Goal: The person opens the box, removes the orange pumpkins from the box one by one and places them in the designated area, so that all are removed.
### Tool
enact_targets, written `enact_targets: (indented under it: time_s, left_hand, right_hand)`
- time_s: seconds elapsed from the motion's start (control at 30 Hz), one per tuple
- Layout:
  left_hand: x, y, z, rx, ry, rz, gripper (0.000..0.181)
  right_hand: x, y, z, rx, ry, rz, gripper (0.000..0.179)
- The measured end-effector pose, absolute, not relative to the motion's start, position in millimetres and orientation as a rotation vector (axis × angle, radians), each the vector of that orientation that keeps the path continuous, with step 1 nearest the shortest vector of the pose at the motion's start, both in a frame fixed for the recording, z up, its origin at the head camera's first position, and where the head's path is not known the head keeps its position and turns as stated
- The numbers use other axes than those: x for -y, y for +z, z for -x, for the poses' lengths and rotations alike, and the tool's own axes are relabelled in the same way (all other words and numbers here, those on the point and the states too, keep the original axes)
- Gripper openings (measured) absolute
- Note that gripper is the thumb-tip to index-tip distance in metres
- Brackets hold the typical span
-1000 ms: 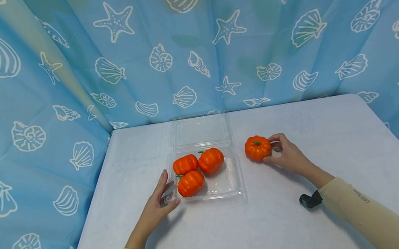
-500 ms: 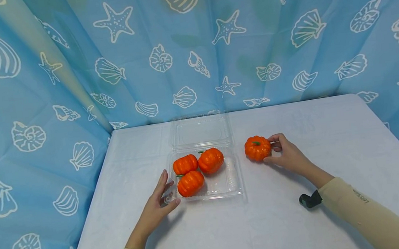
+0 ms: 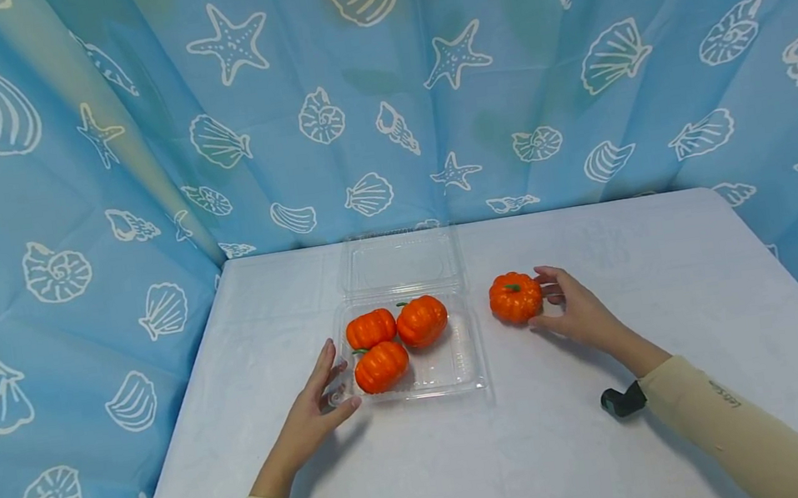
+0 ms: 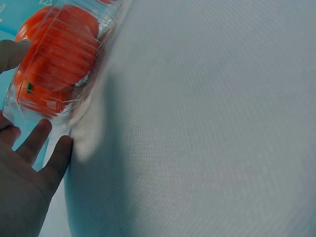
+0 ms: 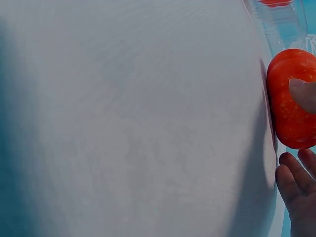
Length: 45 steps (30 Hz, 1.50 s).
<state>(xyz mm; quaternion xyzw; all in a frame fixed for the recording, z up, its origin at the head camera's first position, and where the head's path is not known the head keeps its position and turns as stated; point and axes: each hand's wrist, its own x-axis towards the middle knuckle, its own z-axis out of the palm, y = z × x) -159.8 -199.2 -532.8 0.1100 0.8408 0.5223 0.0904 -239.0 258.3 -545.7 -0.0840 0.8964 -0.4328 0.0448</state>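
I have my right grip (image 3: 580,312) parted around the lone pumpkin (image 3: 515,298) just left of it, the counter (image 3: 546,448) likely bearing the weight, my left grip (image 3: 309,412) spread beside the clear container (image 3: 456,368), whose walls probably stop three pumpkins (image 3: 382,367) rolling.

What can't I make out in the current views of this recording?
Head view: the print on the right sleeve is too small to read.
Head view: the three pumpkins hide their own undersides.
Left wrist view: the top edge cuts off the clear container; the left edge cuts off part of the left hand.
Right wrist view: the right edge cuts off part of the lone pumpkin and the right hand.
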Motion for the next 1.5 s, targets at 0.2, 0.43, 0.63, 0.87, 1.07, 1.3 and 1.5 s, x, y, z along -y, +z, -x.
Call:
enact_targets:
  time_s: [0.2, 0.43, 0.63, 0.87, 1.07, 1.3, 1.5]
  left_hand:
    - [198.2, -531.8, 159.5, -2.513, 1.534, -0.303, 0.095]
    - [199.1, -532.7, 159.4, -2.515, 1.537, -0.317, 0.095]
    - [198.9, -532.6, 159.5, -2.508, 1.546, -0.323, 0.095]
    - [198.8, -534.2, 160.4, -2.51, 1.536, -0.324, 0.094]
    - [198.5, -532.2, 159.2, -2.512, 1.541, -0.333, 0.093]
    - [198.5, -531.8, 158.8, -2.512, 1.535, -0.315, 0.094]
    - [198.8, -532.8, 159.5, -2.505, 1.545, -0.311, 0.093]
  right_hand:
    - [-259.2, -542.4, 234.8, -2.759, -1.357, 0.277, 0.091]
    - [-260.0, -537.0, 231.1, -2.797, -1.382, 0.341, 0.087]
    - [-256.1, -529.1, 228.2, -2.855, -1.374, 0.378, 0.082]
    - [-249.1, -520.2, 224.9, -2.915, -1.381, 0.458, 0.073]
    - [-240.4, -511.6, 225.8, -2.928, -1.433, 0.526, 0.064]
    - [-223.4, -504.6, 228.8, -2.834, -1.442, 0.503, 0.059]
    - [-204.2, -498.5, 229.6, -2.783, -1.409, 0.562, 0.061]
